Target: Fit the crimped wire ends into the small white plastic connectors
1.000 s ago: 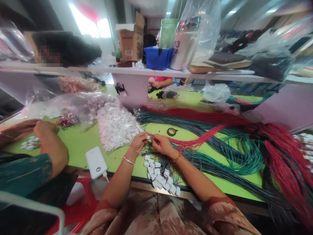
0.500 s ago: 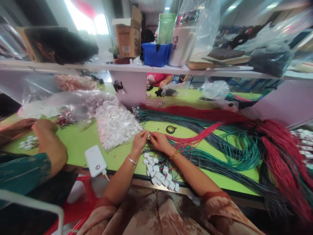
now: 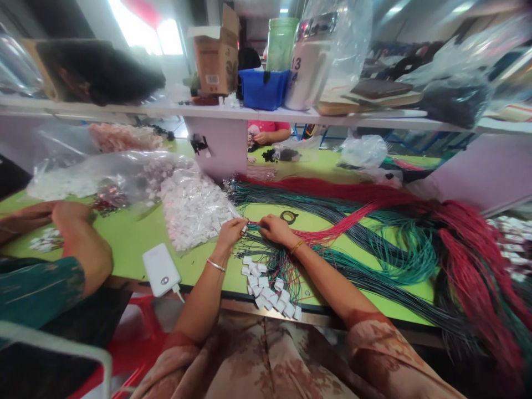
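Note:
In the head view my left hand (image 3: 231, 233) is closed in a pinch, with a small white connector (image 3: 245, 228) just visible at its fingertips. My right hand (image 3: 276, 229) is a little way to the right, fingers bent and closed on thin wires that span the gap between both hands. Exact finger contact is too small to make out. Beside the right wrist runs a bundle of red wires (image 3: 332, 231). Below the hands lies a pile of white connectors (image 3: 268, 293) with wires attached. A clear bag of white connector housings (image 3: 195, 213) sits left of my left hand.
A roll of black tape (image 3: 288, 217) lies behind my right hand. Long green and black wires (image 3: 374, 271) stretch rightward. A white power bank (image 3: 161, 270) with a cable is near the front edge. At left are a co-worker's arms (image 3: 81, 233). A shelf (image 3: 166, 113) crosses behind.
My hands have drawn apart: the left moved slightly left, the right shifted a little up. Wire now shows between them. The view has shifted slightly.

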Action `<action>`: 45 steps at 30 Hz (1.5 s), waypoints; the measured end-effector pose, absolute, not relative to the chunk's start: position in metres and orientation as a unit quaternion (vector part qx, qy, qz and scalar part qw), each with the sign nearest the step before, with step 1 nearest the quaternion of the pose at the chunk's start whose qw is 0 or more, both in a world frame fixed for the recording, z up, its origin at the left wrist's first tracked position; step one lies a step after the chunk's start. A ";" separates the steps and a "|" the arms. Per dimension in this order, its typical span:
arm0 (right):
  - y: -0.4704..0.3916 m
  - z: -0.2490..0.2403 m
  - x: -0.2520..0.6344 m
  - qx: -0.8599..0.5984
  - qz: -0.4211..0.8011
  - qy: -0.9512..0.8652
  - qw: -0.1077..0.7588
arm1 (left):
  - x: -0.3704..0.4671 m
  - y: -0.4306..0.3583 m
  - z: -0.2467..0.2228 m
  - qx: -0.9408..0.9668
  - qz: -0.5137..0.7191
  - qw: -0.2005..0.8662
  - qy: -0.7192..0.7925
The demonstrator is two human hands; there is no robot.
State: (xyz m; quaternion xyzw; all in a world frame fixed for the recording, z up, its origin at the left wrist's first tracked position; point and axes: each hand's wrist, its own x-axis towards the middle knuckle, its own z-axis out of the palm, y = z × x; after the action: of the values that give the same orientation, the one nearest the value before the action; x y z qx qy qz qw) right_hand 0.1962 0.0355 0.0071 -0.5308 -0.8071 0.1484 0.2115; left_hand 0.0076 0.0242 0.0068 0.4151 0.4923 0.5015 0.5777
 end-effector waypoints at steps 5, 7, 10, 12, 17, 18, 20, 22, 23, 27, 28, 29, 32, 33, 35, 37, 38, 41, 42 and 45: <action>0.042 0.000 0.200 -0.542 0.105 -0.814 0.182 | 0.007 0.024 0.012 0.428 0.477 0.567 0.517; 0.044 -0.001 0.204 -0.534 0.117 -0.814 0.197 | 0.009 0.024 0.012 0.425 0.489 0.571 0.504; 0.048 0.001 0.215 -0.531 0.150 -0.799 0.241 | 0.012 0.023 0.012 0.417 0.509 0.583 0.477; 0.051 0.007 0.220 -0.533 0.178 -0.778 0.282 | 0.015 0.021 0.013 0.408 0.520 0.597 0.455; 0.055 0.031 0.201 -0.460 0.279 -0.757 0.372 | 0.023 0.016 0.014 0.395 0.533 0.626 0.410; 0.055 0.036 0.194 -0.442 0.304 -0.749 0.388 | 0.024 0.015 0.014 0.390 0.536 0.631 0.403; 0.053 0.044 0.181 -0.420 0.351 -0.726 0.417 | 0.026 0.015 0.013 0.373 0.546 0.642 0.389; 0.049 0.050 0.174 -0.410 0.384 -0.706 0.431 | 0.026 0.016 0.012 0.350 0.557 0.653 0.374; 0.047 0.051 0.173 -0.411 0.393 -0.700 0.432 | 0.026 0.016 0.011 0.339 0.561 0.661 0.366; 0.033 0.045 0.182 -0.437 0.384 -0.707 0.402 | 0.026 0.019 0.009 0.309 0.561 0.694 0.330; 0.030 0.042 0.185 -0.445 0.375 -0.713 0.391 | 0.026 0.020 0.008 0.306 0.559 0.699 0.324; 0.027 0.039 0.187 -0.452 0.365 -0.720 0.380 | 0.026 0.020 0.008 0.304 0.557 0.704 0.320; 0.021 0.031 0.191 -0.454 0.349 -0.739 0.355 | 0.025 0.020 0.008 0.308 0.550 0.709 0.317; 0.021 0.030 0.192 -0.454 0.347 -0.743 0.350 | 0.025 0.020 0.008 0.311 0.549 0.708 0.318; 0.022 0.028 0.191 -0.459 0.340 -0.744 0.346 | 0.025 0.019 0.009 0.318 0.549 0.703 0.322; 0.024 0.027 0.191 -0.466 0.329 -0.745 0.346 | 0.026 0.018 0.010 0.330 0.550 0.694 0.328; 0.024 0.027 0.190 -0.466 0.324 -0.748 0.344 | 0.026 0.017 0.010 0.337 0.550 0.688 0.333; 0.024 0.028 0.189 -0.459 0.307 -0.764 0.333 | 0.029 0.016 0.009 0.355 0.551 0.667 0.354; 0.023 0.029 0.188 -0.460 0.293 -0.770 0.331 | 0.029 0.016 0.008 0.360 0.553 0.658 0.364; 0.020 0.029 0.184 -0.462 0.236 -0.785 0.338 | 0.030 0.017 0.005 0.358 0.561 0.636 0.390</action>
State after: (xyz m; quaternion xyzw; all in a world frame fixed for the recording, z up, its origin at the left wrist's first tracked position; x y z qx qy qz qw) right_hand 0.1838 0.0197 0.0293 -0.4618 -0.7850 0.2365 0.3384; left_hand 0.0299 0.0169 0.0051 0.3578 0.3903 0.5614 0.6361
